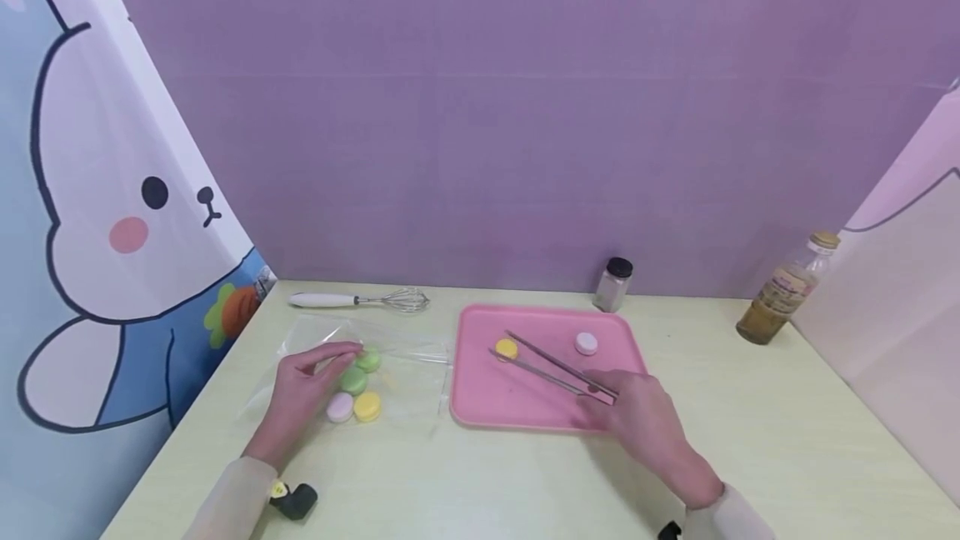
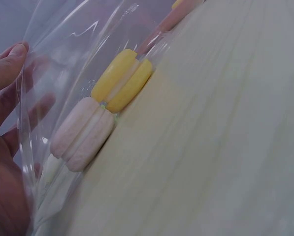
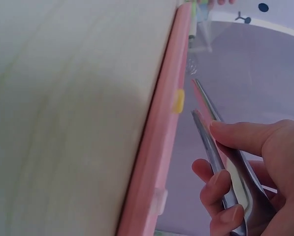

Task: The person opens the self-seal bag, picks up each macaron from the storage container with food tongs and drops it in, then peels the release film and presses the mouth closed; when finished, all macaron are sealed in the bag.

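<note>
Rightward of tongs [image 1: 562, 365], illegible bottle label [image 1: 784, 292]

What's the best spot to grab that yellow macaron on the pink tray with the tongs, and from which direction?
I'd pinch the yellow macaron at opposite sides of its round rim, coming from the right and slightly above. It appears to lie flat on the pink tray, its edge clear of neighbours, and the tongs in the right hand already point that way, tips apart.

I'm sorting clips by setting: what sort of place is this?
Probably a staged tabletop set: plain purple backdrop, cartoon-printed side panel, and macaron-like pieces on a pink tray.
</note>
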`<state>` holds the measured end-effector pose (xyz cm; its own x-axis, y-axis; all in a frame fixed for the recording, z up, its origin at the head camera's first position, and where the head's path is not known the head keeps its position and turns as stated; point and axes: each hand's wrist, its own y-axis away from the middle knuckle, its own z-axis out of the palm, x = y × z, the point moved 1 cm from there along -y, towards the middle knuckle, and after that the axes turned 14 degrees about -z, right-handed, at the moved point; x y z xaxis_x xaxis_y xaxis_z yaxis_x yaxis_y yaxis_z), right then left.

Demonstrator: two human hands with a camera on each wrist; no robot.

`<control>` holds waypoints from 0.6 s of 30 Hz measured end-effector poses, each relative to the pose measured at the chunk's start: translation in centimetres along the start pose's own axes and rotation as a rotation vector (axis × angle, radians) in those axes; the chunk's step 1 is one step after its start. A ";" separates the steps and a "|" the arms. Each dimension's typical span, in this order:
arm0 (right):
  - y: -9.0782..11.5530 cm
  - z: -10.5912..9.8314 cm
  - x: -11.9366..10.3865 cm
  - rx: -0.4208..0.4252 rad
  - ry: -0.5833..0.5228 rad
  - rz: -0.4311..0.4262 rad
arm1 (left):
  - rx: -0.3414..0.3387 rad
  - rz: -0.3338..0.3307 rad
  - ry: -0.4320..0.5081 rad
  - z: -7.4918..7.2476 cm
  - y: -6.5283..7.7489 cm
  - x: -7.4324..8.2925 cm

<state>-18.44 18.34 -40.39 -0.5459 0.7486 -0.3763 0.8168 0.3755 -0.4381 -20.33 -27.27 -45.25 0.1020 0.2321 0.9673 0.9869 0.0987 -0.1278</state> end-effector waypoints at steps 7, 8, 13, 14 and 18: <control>-0.2 0.7 0.7 -0.013 -0.018 0.023 | 0.005 0.008 0.000 0.0 -0.1 -0.2; -0.2 0.8 0.8 -0.019 -0.022 0.032 | 0.003 0.015 0.001 0.0 -0.1 -0.2; -0.1 1.1 1.1 -0.041 -0.032 0.065 | -0.005 0.043 -0.005 0.1 -0.1 -0.2; -0.1 1.2 1.1 -0.042 -0.031 0.067 | -0.007 0.043 -0.007 0.1 -0.1 -0.2; -0.1 1.5 1.3 -0.053 -0.031 0.073 | -0.006 0.030 -0.016 0.0 -0.1 -0.2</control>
<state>-19.50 18.49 -42.02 -0.4896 0.7581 -0.4307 0.8628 0.3498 -0.3650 -20.40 -27.30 -45.45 0.1294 0.2502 0.9595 0.9841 0.0862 -0.1552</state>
